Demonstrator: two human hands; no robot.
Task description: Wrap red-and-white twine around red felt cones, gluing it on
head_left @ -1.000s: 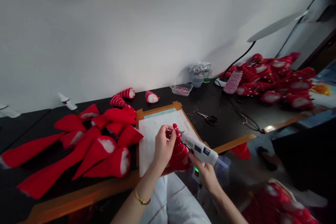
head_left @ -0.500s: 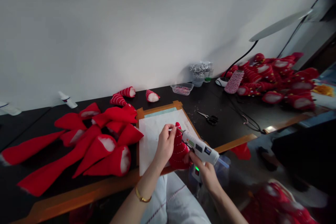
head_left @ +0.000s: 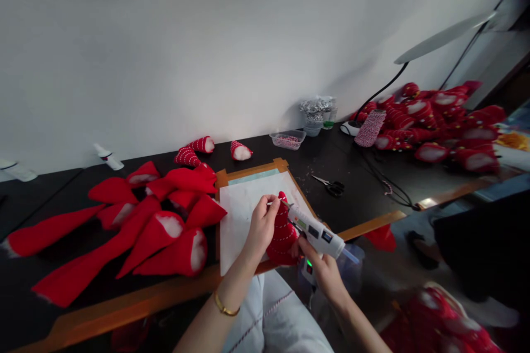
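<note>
Striped red cone [head_left: 280, 240], upright with its tip uppermost, sits between the person's hands at the near edge of the black table [head_left: 318, 160], seen against the white sheet [head_left: 236, 226]; whether its base rests on anything cannot be told. On the right of the table lies the big heap of striped cones [head_left: 426, 116], many dotted with small bright specks, which I take for the more finished ones. On the left spread the plain red cones [head_left: 143, 226], with white stuffing at several mouths and no stripes, so they look untouched by this step. Three smaller striped pieces [head_left: 187, 156] lie at the back by the wall. The cone in hand seems well along: dashed white rows circle its body, I can make out no specks on it, and its tip looks unfinished. The right hand [head_left: 326, 271] is wrapped firmly around the handle of the glue gun [head_left: 310, 228]. The left hand [head_left: 260, 226] has thumb and forefinger pressed together beside the tip; what is pinched there is too small to tell. Close by those fingers, the nozzle [head_left: 285, 203] points at the tip, touching or just beside it.
</note>
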